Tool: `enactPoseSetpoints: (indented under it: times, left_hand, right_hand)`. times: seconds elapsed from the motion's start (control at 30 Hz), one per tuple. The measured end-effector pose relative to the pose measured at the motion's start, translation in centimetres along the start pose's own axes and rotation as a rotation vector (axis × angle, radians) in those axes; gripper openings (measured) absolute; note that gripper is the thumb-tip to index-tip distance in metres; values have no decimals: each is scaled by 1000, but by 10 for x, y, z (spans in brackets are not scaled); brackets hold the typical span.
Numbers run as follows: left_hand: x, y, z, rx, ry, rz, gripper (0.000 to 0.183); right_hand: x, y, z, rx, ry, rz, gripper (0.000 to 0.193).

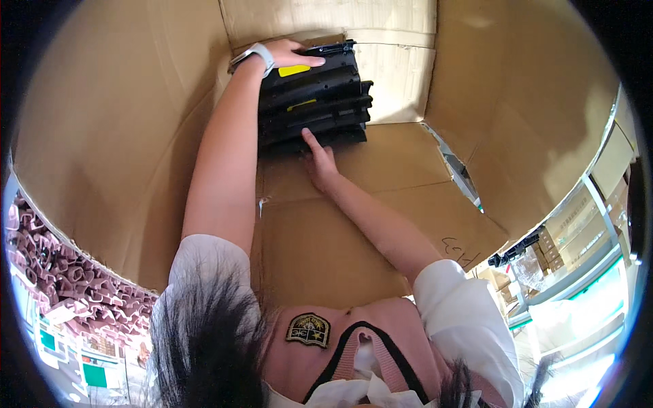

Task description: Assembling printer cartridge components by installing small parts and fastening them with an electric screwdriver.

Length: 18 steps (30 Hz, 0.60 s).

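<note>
Strong glare lower right, dark fisheye vignetting.

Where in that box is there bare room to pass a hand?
Bare cardboard shows between the forearms, below the black parts, and from those parts to the box's right wall. Crowded: where left hand and right hand meet them.

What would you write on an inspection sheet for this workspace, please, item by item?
Surface: inside of a large cardboard box, with a narrow gap at right.
Job's things: stacked black plastic parts, showing two yellow patches.
Clutter: heap of pinkish pieces outside the box, lower left.
Grips: left grip lies over the top of the stack; right grip is at its lower front, thumb against it; firmness cannot be told.
Cables: nothing seen.
Surroundings: cardboard cartons and clear plastic outside the box, at right.
</note>
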<state>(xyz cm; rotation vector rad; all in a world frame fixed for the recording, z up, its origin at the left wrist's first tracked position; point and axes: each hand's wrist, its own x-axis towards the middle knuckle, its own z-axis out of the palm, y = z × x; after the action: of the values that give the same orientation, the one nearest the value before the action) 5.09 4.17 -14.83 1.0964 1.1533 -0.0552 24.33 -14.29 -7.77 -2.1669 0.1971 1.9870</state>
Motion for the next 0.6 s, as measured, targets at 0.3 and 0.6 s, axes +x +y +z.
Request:
enactPoseSetpoints:
  times: [0.3,0.6]
  left_hand:
    - [-11,-12,-8,45,112,-87,100]
    - [-1,9,3,138,-87,-17,96]
  right_hand:
    - [-37,-53,33,67,-133,-151,73]
    - [-5,-19,8,94,36,-169,72]
